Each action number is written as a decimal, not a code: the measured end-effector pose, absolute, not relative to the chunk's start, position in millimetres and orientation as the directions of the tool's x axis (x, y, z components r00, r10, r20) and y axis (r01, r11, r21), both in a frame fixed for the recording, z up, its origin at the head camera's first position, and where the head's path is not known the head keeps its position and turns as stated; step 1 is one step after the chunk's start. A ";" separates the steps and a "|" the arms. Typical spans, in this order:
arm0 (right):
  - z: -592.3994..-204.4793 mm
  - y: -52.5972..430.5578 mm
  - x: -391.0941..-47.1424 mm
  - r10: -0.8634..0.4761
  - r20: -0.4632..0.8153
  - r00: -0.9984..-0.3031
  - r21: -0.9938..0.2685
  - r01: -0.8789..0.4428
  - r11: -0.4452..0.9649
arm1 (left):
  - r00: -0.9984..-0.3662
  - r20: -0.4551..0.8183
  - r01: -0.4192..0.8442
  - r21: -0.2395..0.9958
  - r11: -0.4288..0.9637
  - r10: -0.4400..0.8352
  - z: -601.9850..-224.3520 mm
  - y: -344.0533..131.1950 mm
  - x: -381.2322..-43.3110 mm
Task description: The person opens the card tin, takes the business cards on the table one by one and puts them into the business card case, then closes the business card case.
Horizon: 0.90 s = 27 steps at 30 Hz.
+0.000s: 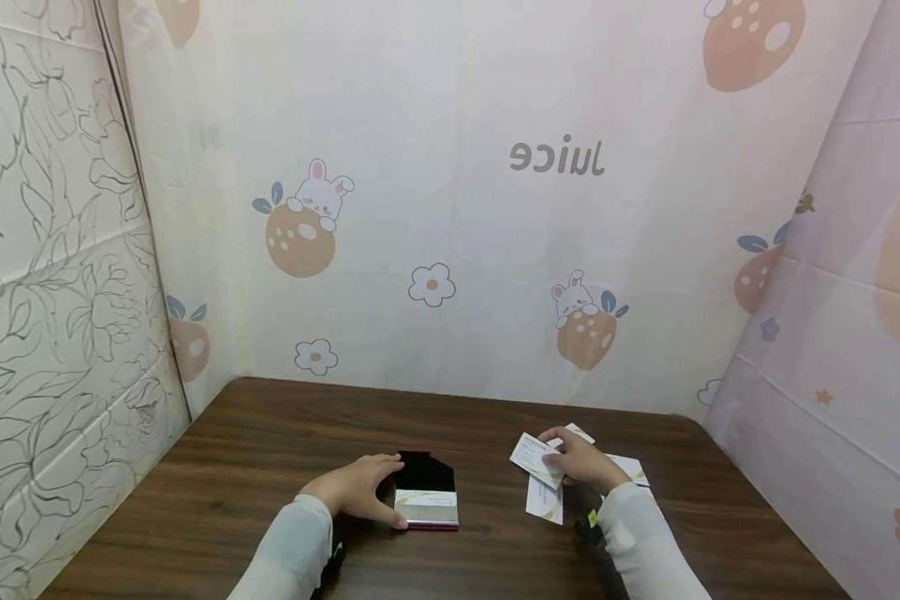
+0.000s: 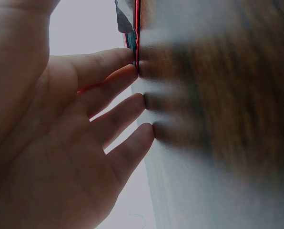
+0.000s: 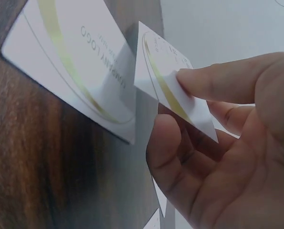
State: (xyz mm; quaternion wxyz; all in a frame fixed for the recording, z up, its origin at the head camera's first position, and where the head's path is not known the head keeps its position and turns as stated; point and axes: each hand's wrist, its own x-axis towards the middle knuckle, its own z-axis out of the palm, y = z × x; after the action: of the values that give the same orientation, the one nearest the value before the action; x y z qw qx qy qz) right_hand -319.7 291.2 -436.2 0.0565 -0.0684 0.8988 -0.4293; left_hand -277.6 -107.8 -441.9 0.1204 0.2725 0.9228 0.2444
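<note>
An opened business card case (image 1: 425,473) with a black inside and red edges lies on the table, a white card (image 1: 426,498) showing in its near half. My left hand (image 1: 360,487) rests at its left side, thumb by the near corner. In the left wrist view, extended fingertips (image 2: 132,57) touch the case's red edge and the tabletop. My right hand (image 1: 581,460) pinches a white business card (image 1: 536,458) between thumb and fingers, tilted above other cards. Below it lies another business card (image 1: 545,500); its gold curve and lettering show in the right wrist view.
More white cards (image 1: 630,469) lie to the right, partly under my right hand and wrist. Brown wood tabletop (image 1: 307,417) extends around everything. A printed curtain (image 1: 450,208) hangs behind the table's far edge, with further curtains at both sides.
</note>
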 end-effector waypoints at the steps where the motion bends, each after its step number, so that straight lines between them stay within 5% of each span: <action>1: -435.1 290.9 -319.4 -0.177 -0.037 -0.984 -0.779 -0.082 0.621 | -0.823 -0.091 0.442 0.518 0.732 0.561 -441.7 -107.6 -277.4; 27: -418.7 264.0 -322.1 -0.408 0.076 -0.910 -0.758 -0.318 0.570 | -0.825 -0.082 0.444 0.515 0.733 0.558 -440.7 -107.3 -276.0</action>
State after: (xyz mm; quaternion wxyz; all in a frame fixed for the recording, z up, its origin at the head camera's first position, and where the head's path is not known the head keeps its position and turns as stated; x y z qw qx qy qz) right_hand -322.1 264.0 -418.7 0.0537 -0.2053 0.8843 -0.4158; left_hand -276.0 -107.3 -440.7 0.1164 0.2715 0.9235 0.2447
